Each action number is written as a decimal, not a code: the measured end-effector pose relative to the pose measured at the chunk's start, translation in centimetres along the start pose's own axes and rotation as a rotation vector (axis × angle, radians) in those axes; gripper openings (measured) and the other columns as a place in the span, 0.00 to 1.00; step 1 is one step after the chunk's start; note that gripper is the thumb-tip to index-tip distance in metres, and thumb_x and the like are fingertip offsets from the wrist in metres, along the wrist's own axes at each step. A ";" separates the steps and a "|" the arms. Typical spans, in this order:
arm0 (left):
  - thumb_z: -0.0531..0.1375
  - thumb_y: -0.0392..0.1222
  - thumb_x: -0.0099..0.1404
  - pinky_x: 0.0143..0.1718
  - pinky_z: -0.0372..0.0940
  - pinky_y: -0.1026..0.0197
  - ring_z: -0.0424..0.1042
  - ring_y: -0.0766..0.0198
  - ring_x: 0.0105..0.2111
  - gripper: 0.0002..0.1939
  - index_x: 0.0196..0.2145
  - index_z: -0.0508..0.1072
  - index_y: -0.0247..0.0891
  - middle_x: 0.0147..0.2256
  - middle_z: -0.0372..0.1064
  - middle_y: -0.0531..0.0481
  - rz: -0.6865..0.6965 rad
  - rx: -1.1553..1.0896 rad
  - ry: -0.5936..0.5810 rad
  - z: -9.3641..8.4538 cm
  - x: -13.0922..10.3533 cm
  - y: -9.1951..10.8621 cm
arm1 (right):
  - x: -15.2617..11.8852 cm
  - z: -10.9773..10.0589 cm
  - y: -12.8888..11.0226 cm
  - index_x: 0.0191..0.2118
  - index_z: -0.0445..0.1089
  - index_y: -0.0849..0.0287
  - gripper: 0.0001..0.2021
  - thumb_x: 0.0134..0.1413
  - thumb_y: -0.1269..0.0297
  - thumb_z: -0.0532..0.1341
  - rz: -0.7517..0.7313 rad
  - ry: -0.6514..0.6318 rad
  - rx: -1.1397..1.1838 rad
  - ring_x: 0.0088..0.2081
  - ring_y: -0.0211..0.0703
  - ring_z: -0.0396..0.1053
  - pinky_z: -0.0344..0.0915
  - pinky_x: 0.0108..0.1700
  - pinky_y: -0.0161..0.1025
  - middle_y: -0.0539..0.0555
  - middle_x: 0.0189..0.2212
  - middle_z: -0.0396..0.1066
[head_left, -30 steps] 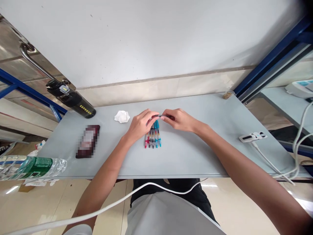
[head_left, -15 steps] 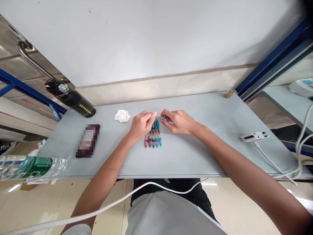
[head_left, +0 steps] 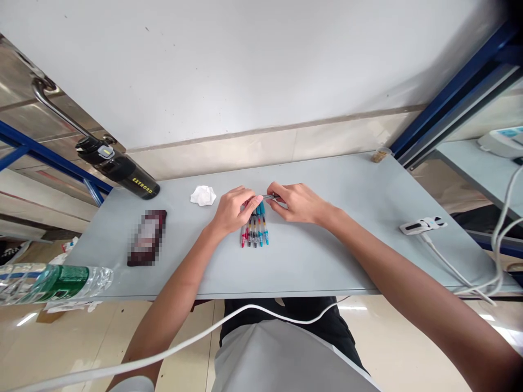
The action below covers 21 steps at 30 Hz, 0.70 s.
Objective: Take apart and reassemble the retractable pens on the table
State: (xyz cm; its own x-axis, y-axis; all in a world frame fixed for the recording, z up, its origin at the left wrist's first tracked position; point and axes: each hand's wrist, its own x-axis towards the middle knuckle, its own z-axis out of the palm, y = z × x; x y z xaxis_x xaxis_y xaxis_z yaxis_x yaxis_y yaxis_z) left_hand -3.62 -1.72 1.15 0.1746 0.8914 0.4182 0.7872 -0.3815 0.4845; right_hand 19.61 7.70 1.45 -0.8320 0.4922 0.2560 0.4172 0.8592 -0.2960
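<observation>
Just left of the frame's centre, I see the left hand (head_left: 235,209) pinching one end of a slim grey pen (head_left: 268,196). Below its fingertips lies a row of clear-barrelled pens (head_left: 255,235). The grey pen sits at frame centre, above that row; right of it, the right hand (head_left: 301,202) pinches the other end. I'd align both grips and press evenly, lest the barrel slip.

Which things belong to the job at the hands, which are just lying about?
Likely in the job:
- slim grey piece, between left hand and right hand
- row of pens

Apparently just lying about:
- black bottle
- green-labelled bottle
- blurred item
- white paper
- cup
- white gadget
</observation>
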 end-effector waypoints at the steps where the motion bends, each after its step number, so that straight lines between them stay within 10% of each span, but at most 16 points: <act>1: 0.53 0.57 0.82 0.41 0.64 0.53 0.70 0.57 0.36 0.20 0.37 0.71 0.42 0.33 0.72 0.48 0.012 0.002 0.008 0.0 0.0 0.0 | 0.0 0.0 0.0 0.52 0.67 0.55 0.11 0.76 0.56 0.52 0.000 0.000 -0.007 0.26 0.46 0.63 0.46 0.32 0.41 0.54 0.32 0.77; 4: 0.54 0.55 0.82 0.44 0.65 0.53 0.72 0.57 0.38 0.16 0.43 0.73 0.42 0.37 0.75 0.46 0.060 0.013 0.022 0.0 0.0 0.0 | 0.0 0.0 0.1 0.51 0.67 0.55 0.10 0.75 0.59 0.52 0.007 -0.002 -0.021 0.26 0.45 0.62 0.46 0.32 0.41 0.54 0.32 0.76; 11: 0.48 0.58 0.84 0.39 0.63 0.53 0.67 0.58 0.30 0.30 0.25 0.63 0.43 0.25 0.65 0.49 -0.072 -0.033 0.010 -0.2 0.1 0.4 | 0.0 -0.1 -0.3 0.54 0.67 0.56 0.13 0.75 0.58 0.51 0.006 -0.002 0.001 0.27 0.46 0.65 0.47 0.32 0.42 0.55 0.34 0.79; 17: 0.56 0.56 0.81 0.46 0.67 0.54 0.74 0.57 0.39 0.16 0.45 0.75 0.43 0.39 0.76 0.46 0.031 -0.014 0.028 -0.2 0.1 0.1 | -0.1 0.0 0.1 0.58 0.65 0.57 0.14 0.74 0.59 0.51 0.016 0.003 0.028 0.29 0.48 0.68 0.50 0.33 0.41 0.56 0.35 0.79; 21: 0.50 0.54 0.84 0.42 0.64 0.53 0.70 0.57 0.34 0.24 0.31 0.69 0.42 0.30 0.71 0.47 0.016 -0.002 0.040 -0.1 0.1 0.1 | -0.1 0.0 -0.1 0.57 0.65 0.57 0.15 0.75 0.57 0.52 0.009 0.004 0.050 0.29 0.47 0.67 0.50 0.33 0.41 0.55 0.35 0.79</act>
State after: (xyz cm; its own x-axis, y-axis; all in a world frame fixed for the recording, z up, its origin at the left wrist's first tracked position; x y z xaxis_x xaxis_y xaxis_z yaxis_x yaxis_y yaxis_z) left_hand -3.61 -1.66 1.30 0.1632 0.8750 0.4557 0.7835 -0.3957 0.4792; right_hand 19.65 7.58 1.43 -0.8270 0.5001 0.2569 0.4056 0.8470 -0.3436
